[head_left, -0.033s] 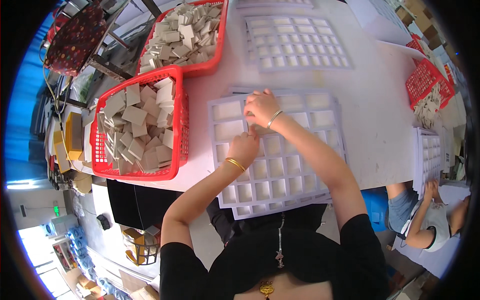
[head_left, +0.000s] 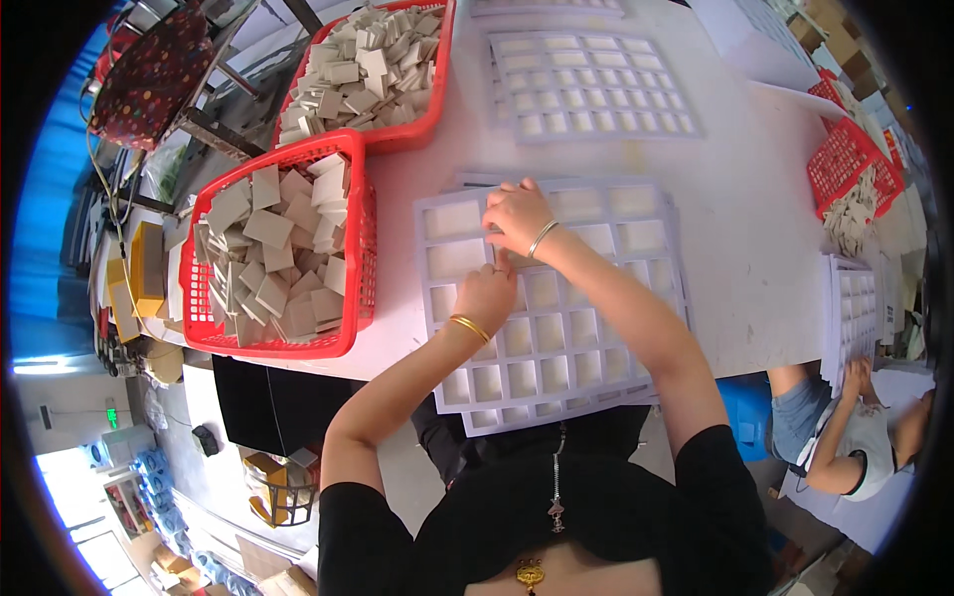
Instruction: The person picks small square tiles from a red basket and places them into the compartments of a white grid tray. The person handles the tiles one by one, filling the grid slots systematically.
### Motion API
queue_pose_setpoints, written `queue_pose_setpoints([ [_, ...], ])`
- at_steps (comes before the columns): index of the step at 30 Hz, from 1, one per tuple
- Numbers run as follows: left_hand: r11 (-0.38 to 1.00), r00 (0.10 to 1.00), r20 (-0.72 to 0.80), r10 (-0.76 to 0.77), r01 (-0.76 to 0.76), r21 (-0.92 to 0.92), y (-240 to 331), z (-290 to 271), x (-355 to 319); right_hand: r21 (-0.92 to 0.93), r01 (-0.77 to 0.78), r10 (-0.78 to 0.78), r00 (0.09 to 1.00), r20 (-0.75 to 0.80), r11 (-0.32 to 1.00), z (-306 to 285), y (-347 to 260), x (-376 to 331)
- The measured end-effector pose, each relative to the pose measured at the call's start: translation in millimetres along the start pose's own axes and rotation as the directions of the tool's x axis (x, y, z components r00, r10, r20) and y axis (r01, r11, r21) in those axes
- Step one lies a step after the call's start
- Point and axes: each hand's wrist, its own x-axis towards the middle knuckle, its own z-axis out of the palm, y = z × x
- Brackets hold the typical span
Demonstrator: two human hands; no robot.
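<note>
A white tray divided into many square and rectangular cells lies in front of me, on top of similar trays whose edges stick out. Both my hands work close together at one cell in its upper left part. My left hand has its index finger pressed down toward that cell, the other fingers curled under. Just above it, my right hand bends its fingers down over the cell walls, closed. Whatever lies under the fingertips is hidden. Pale flat bottoms show in the cells around my hands.
Left of the tray stands a red basket of beige square pieces, with another red basket behind it. More gridded trays lie at the far side of the white table. At right, a co-worker holds a tray.
My right hand has shifted very slightly to the left over the same cell. My left hand keeps its place, and the tray has not moved.
</note>
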Motion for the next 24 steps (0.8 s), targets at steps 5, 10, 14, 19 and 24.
queue_pose_setpoints([
  [5, 0.995, 0.997, 0.062, -0.048, 0.053, -0.081, 3, -4, 0, 0.006, -0.012, 0.011, 0.997, 0.079, 1.0, 16, -3, 6],
  [10, 0.999, 1.0, 0.026, -0.017, 0.018, -0.05, 0, -5, -3, 0.106, -0.176, 0.165, 0.981, 0.105, 0.979, 1, 10, -9],
  [14, 0.997, 0.998, 0.064, -0.029, 0.033, -0.063, 2, -3, -3, 0.101, -0.253, 0.252, 0.968, 0.016, 0.962, -25, 42, -30],
  [19, 0.998, 0.999, 0.052, -0.015, 0.018, -0.062, 0, -6, -4, 0.06, -0.258, 0.262, 0.962, -0.073, 0.964, -43, 57, -49],
  [24, 0.992, 0.99, 0.142, -0.023, 0.04, -0.119, -6, -21, 7, 0.471, -0.253, 0.416, 0.864, -0.282, 0.845, -73, 85, -104],
])
